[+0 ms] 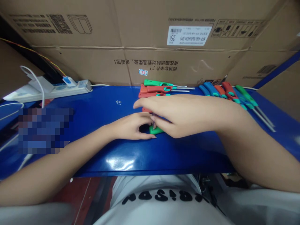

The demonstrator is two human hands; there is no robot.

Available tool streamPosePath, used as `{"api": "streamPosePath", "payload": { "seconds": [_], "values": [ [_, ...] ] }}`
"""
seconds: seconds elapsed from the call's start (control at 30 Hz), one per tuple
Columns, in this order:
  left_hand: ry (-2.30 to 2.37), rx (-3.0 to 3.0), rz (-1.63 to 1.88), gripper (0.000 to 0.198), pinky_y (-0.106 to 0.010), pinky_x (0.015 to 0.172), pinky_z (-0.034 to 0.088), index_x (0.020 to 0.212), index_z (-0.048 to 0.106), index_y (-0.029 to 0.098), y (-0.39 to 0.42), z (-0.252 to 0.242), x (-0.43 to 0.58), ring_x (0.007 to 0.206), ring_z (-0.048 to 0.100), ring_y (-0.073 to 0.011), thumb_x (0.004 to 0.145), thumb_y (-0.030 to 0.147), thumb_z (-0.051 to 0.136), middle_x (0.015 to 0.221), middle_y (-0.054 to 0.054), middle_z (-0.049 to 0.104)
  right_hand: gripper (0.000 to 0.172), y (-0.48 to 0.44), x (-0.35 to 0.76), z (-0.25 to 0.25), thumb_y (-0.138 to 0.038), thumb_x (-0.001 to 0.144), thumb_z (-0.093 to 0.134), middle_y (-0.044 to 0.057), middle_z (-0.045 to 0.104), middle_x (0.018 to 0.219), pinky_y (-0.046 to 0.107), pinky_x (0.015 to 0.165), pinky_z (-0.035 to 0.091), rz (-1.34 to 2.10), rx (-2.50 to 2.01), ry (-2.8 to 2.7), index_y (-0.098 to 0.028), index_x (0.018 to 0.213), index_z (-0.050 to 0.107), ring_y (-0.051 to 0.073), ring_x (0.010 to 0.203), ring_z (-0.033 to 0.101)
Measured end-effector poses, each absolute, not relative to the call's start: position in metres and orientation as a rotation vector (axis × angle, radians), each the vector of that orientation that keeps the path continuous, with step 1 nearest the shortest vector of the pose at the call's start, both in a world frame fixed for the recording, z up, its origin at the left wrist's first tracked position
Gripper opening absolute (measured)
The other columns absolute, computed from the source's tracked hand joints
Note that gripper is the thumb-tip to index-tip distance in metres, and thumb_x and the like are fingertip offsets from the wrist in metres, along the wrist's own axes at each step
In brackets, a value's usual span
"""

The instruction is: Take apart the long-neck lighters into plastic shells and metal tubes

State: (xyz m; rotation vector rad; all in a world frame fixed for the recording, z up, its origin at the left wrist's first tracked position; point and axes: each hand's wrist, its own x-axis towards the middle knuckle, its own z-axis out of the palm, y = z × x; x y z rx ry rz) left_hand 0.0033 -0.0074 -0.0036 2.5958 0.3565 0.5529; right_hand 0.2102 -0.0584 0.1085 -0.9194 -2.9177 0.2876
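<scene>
In front of me a green long-neck lighter lies on the blue table, mostly covered by my hands. My left hand curves around its handle end, thumb on the near side and fingers on the far side. My right hand reaches over from the right, its fingers closed on a thin dark piece that stands against the green handle; its kind cannot be made out. Just beyond lie red lighters and another green lighter, their metal necks pointing right. One red handle shows partly behind my fingers.
Several blue, red and green lighters lie in a row at the right. Tiny light slivers lie left of centre. A power strip with cables and a pixelated item are at the left. A cardboard wall closes the back.
</scene>
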Motion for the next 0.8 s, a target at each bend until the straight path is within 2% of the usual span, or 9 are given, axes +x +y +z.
{"api": "streamPosePath", "payload": {
  "seconds": [0.1,0.17,0.23,0.33,0.43,0.53,0.63,0.7,0.8],
  "values": [
    [0.372,2.595,0.519,0.028,-0.034,0.090,0.057,0.103,0.071,0.019,-0.0065,-0.0040,0.0034,0.098,0.071,-0.0236,0.086,0.041,0.074,0.103,-0.007,0.074,0.022,-0.0585,0.2049,0.1082,-0.026,0.099,0.044,0.007,0.069,0.079,0.029,0.060,0.028,0.040,-1.105,-2.914,-0.016,0.097,0.063,0.017,0.065,0.054],
    [0.400,2.618,0.497,0.033,-0.035,0.090,0.057,0.108,0.071,0.018,-0.0062,-0.0047,0.0027,0.101,0.070,-0.0251,0.086,0.043,0.074,0.105,-0.008,0.074,0.021,-0.0587,0.2027,0.1083,-0.024,0.099,0.044,0.008,0.069,0.081,0.030,0.060,0.028,0.005,-1.121,-2.921,-0.016,0.094,0.064,0.017,0.066,0.054],
    [0.398,2.628,0.499,0.036,-0.034,0.087,0.058,0.112,0.070,0.017,-0.0061,-0.0056,0.0016,0.100,0.071,-0.0248,0.088,0.043,0.072,0.106,-0.009,0.074,0.015,-0.0595,0.2035,0.1088,-0.018,0.094,0.050,0.007,0.070,0.088,0.029,0.060,0.029,0.124,-1.008,-2.943,-0.017,0.103,0.062,0.016,0.068,0.054],
    [0.365,2.619,0.548,0.033,-0.032,0.083,0.058,0.112,0.069,0.017,-0.0057,-0.0070,0.0008,0.095,0.071,-0.0231,0.090,0.041,0.070,0.105,-0.009,0.074,0.025,-0.0617,0.2066,0.1092,-0.013,0.089,0.052,0.006,0.070,0.100,0.029,0.060,0.031,0.264,-0.856,-2.921,-0.018,0.112,0.059,0.015,0.070,0.054],
    [0.344,2.620,0.559,0.027,-0.032,0.083,0.058,0.106,0.071,0.018,-0.0058,-0.0072,0.0013,0.095,0.071,-0.0232,0.090,0.040,0.069,0.101,-0.008,0.075,0.016,-0.0626,0.2047,0.1074,-0.017,0.093,0.049,0.007,0.069,0.095,0.029,0.059,0.029,0.145,-0.888,-2.922,-0.017,0.103,0.062,0.016,0.071,0.054],
    [0.364,2.614,0.519,0.027,-0.033,0.086,0.058,0.108,0.071,0.019,-0.0069,-0.0055,0.0023,0.097,0.071,-0.0232,0.091,0.040,0.069,0.101,-0.006,0.075,0.018,-0.0613,0.2009,0.1055,-0.020,0.097,0.046,0.008,0.069,0.084,0.030,0.061,0.026,-0.007,-1.023,-2.929,-0.016,0.098,0.063,0.017,0.069,0.054],
    [0.367,2.603,0.527,0.028,-0.032,0.085,0.058,0.108,0.071,0.018,-0.0079,-0.0033,0.0028,0.095,0.071,-0.0226,0.089,0.039,0.071,0.103,-0.007,0.075,0.017,-0.0606,0.2017,0.1067,-0.019,0.096,0.050,0.006,0.070,0.085,0.028,0.061,0.026,0.075,-1.019,-2.932,-0.017,0.109,0.061,0.016,0.067,0.053],
    [0.353,2.594,0.535,0.027,-0.031,0.085,0.057,0.104,0.071,0.017,-0.0080,-0.0024,0.0027,0.093,0.071,-0.0219,0.088,0.039,0.072,0.102,-0.008,0.075,0.024,-0.0610,0.2034,0.1082,-0.021,0.095,0.053,0.005,0.071,0.090,0.028,0.060,0.027,0.157,-0.987,-2.924,-0.018,0.118,0.057,0.015,0.067,0.053],
    [0.388,2.594,0.511,0.029,-0.031,0.086,0.057,0.103,0.071,0.017,-0.0078,-0.0025,0.0023,0.094,0.071,-0.0223,0.087,0.041,0.072,0.102,-0.007,0.075,0.020,-0.0615,0.2036,0.1094,-0.027,0.099,0.048,0.008,0.070,0.087,0.028,0.060,0.028,0.075,-1.109,-2.888,-0.016,0.111,0.059,0.016,0.066,0.053]
  ]
}}
